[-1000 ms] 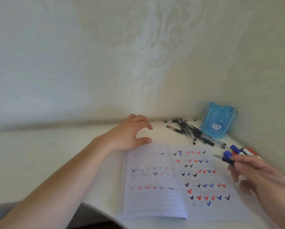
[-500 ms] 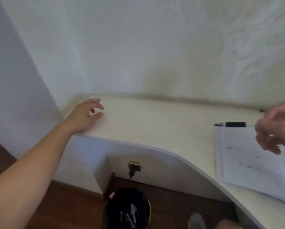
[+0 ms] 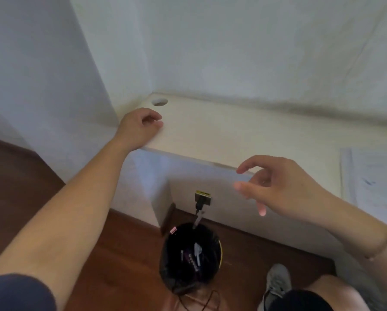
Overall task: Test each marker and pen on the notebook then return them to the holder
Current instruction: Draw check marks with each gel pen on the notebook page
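Observation:
My right hand (image 3: 284,187) hovers in the air over a black waste bin (image 3: 172,265), fingers spread and relaxed, holding nothing. A thin grey and dark object (image 3: 197,219) hangs just above the bin's rim; I cannot tell whether it is a pen or a cable. Several pen-like things (image 3: 196,254) lie inside the bin. On the left end of the cream desk (image 3: 244,140) rests my left hand (image 3: 141,126), fingers loosely curled and holding nothing. The open notebook (image 3: 372,176) shows at the right edge. The holder and the other pens are out of view.
A round cable hole (image 3: 159,101) sits in the desk's far left corner. A wall socket with a plug (image 3: 202,197) is under the desk. The brown wooden floor (image 3: 19,194) lies to the left, and my shoe (image 3: 276,281) stands beside the bin.
The view swung left and down to the bin. My right hand, which held a black pen over the desk, now hangs with nothing in it above the bin. My left hand stayed on the desk's left end.

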`<control>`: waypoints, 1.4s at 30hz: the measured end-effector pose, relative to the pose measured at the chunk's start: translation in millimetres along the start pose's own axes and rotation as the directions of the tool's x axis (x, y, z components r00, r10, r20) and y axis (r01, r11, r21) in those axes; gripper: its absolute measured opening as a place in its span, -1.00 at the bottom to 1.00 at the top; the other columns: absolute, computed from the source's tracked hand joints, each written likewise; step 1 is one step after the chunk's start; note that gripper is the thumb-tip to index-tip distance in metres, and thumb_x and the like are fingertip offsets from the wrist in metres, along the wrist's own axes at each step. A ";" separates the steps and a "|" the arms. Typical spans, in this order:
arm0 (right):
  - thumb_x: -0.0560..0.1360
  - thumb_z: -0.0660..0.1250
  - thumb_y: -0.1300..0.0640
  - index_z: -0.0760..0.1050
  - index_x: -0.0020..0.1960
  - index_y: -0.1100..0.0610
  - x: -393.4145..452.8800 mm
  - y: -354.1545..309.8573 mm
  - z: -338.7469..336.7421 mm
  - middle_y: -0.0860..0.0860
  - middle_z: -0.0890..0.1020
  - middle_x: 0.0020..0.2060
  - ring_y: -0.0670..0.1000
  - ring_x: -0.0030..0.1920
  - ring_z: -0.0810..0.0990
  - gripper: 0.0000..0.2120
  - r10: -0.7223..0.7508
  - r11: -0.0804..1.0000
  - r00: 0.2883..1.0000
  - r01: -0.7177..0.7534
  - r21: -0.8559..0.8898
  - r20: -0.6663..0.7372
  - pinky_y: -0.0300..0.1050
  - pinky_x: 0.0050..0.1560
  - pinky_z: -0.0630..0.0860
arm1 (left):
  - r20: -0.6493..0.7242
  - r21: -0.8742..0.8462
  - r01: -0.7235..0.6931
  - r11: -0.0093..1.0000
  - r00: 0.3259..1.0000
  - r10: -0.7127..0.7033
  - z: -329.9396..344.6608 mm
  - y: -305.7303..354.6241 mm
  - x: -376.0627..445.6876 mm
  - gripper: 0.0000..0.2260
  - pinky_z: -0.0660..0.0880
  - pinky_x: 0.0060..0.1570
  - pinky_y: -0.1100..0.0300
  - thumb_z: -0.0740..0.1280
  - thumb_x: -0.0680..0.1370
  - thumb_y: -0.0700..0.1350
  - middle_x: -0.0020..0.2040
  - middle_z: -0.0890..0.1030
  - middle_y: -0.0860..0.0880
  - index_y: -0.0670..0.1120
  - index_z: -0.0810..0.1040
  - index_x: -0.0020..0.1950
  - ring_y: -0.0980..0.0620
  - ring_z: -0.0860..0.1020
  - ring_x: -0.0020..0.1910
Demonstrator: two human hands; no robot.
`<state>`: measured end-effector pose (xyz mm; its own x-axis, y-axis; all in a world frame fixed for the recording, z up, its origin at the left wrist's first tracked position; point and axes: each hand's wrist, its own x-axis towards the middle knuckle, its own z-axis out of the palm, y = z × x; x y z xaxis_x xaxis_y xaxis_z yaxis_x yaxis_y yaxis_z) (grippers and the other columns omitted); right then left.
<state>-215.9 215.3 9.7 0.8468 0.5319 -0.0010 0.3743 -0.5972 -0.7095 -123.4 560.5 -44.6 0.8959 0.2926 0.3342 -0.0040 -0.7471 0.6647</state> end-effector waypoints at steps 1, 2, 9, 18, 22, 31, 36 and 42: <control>0.47 0.39 -0.11 0.53 -0.01 -0.11 -2.4 0.7 -3.1 0.00 0.65 -0.49 -0.03 -0.34 0.66 -0.86 -0.005 1.000 0.999 0.006 0.021 -0.032 -0.21 -0.27 0.47 | 0.004 0.000 0.006 1.000 1.000 -0.006 0.2 0.1 0.6 -0.86 0.42 -0.04 0.34 0.44 0.49 -0.12 -0.08 0.62 0.00 -0.05 0.66 0.03 0.08 0.54 -0.12; 0.47 0.40 -0.08 0.54 -0.05 -0.09 -5.6 0.6 -7.4 0.00 0.65 -0.50 0.00 -0.36 0.66 -0.89 -0.013 0.999 0.998 0.016 0.049 -0.062 -0.22 -0.30 0.45 | 0.008 0.009 0.010 1.000 1.000 -0.010 0.4 1.2 0.9 -0.86 0.42 -0.06 0.34 0.44 0.49 -0.12 -0.09 0.62 0.00 -0.06 0.66 0.04 0.07 0.54 -0.12; 0.36 0.44 0.01 0.61 -0.12 0.08 -43.1 2.8 -79.6 0.19 0.64 -0.42 0.07 -0.59 0.44 -0.83 -0.059 0.926 0.922 0.193 0.324 -0.382 -0.32 -0.56 0.27 | 0.005 0.160 0.127 0.979 0.992 -0.129 10.0 28.1 20.4 -0.89 0.49 0.11 0.13 0.38 0.51 -0.04 0.03 0.67 -0.01 -0.01 0.66 -0.03 -0.05 0.60 0.06; 0.41 0.44 0.06 0.62 -0.12 0.03 -126.8 98.0 -175.9 0.09 0.66 -0.42 0.03 -0.57 0.45 -0.93 0.314 0.941 0.682 -0.130 0.312 -0.660 -0.33 -0.55 0.32 | 0.251 -0.039 -0.403 0.914 0.882 0.399 108.1 201.6 17.3 -0.97 0.48 -0.09 0.16 0.40 0.51 -0.05 -0.12 0.63 0.11 0.03 0.62 -0.07 0.07 0.58 -0.20; 0.48 0.40 0.05 0.59 -0.14 -0.05 -146.2 154.9 -186.6 -0.05 0.67 -0.43 -0.05 -0.53 0.52 -0.97 0.433 0.878 0.558 -0.438 0.192 -0.708 -0.17 -0.40 0.49 | 0.352 -0.174 -0.637 0.751 0.672 0.652 178.9 305.3 -14.5 -0.86 0.45 -0.10 0.21 0.39 0.51 0.00 -0.04 0.61 0.05 -0.01 0.61 0.03 0.06 0.56 -0.11; 0.48 0.40 0.02 0.53 -0.16 -0.16 -165.6 206.0 -200.9 -0.15 0.62 -0.29 -0.15 -0.39 0.58 -0.91 0.461 0.783 0.490 -0.616 0.080 -0.739 -0.28 -0.41 0.40 | 0.584 -0.027 -0.899 0.438 0.341 0.736 331.1 438.7 -49.3 -0.63 0.46 0.17 0.03 0.30 0.54 -0.07 0.29 0.48 -0.08 -0.08 0.45 0.34 -0.16 0.46 0.24; 0.48 0.36 -0.10 0.55 -0.08 -0.16 -168.1 209.3 -206.2 -0.17 0.61 -0.26 -0.17 -0.29 0.55 -0.94 0.450 0.767 0.485 -0.639 0.047 -0.750 -0.21 -0.32 0.44 | 0.541 0.019 -0.888 0.459 0.396 0.742 358.4 437.7 -45.1 -0.82 0.44 -0.04 0.10 0.31 0.54 -0.01 0.13 0.58 -0.03 -0.01 0.59 0.10 -0.14 0.52 0.15; 0.48 0.34 -0.14 0.55 -0.07 -0.16 -170.2 198.9 -206.9 -0.20 0.61 -0.28 -0.20 -0.32 0.51 -0.91 0.417 0.767 0.490 -0.642 0.007 -0.766 -0.21 -0.33 0.41 | 0.626 0.091 -0.876 0.474 0.420 0.657 313.6 410.3 -28.1 -0.91 0.48 -0.04 0.07 0.29 0.57 -0.02 0.04 0.59 -0.05 -0.01 0.53 0.01 -0.12 0.54 0.04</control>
<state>-207.5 -118.2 14.5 0.8600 -0.4482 0.2438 -0.2588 -0.7950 -0.5486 -10.9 58.5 9.2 0.6521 -0.7413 0.1589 -0.7461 -0.6647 -0.0387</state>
